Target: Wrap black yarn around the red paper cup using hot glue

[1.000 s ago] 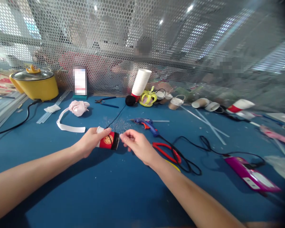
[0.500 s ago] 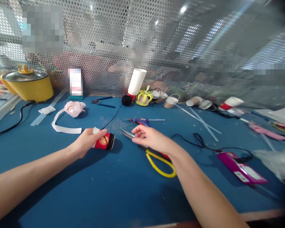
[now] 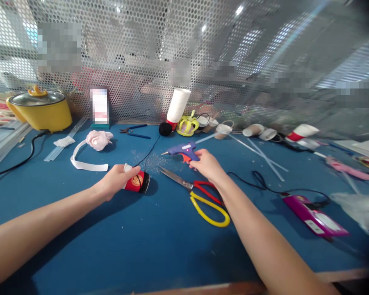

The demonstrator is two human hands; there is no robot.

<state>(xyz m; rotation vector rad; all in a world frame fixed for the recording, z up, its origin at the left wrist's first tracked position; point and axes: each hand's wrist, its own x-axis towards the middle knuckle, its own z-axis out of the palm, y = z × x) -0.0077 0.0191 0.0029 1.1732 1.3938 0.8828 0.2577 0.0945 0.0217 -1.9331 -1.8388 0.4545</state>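
My left hand (image 3: 115,180) is closed round a small red paper cup (image 3: 137,182) that lies on its side on the blue table (image 3: 160,250), its black end pointing right. My right hand (image 3: 206,164) grips the handle of a blue hot glue gun (image 3: 182,150) and holds it just above the table, nozzle pointing left toward the cup. Scissors with red and yellow handles (image 3: 199,197) lie open on the table between my two hands, below the glue gun.
A yellow electric pot (image 3: 39,109) stands back left, with a pink fabric flower on a white ribbon (image 3: 96,143) nearby. A stack of white cups (image 3: 178,104), a yellow crown (image 3: 187,126), pliers (image 3: 135,131) and several cut cups line the mesh wall. A magenta device (image 3: 315,219) with black cable lies right.
My right hand left the cup, passed over the scissors and moved back right to take up the glue gun, now lifted. The left hand kept hold of the cup.
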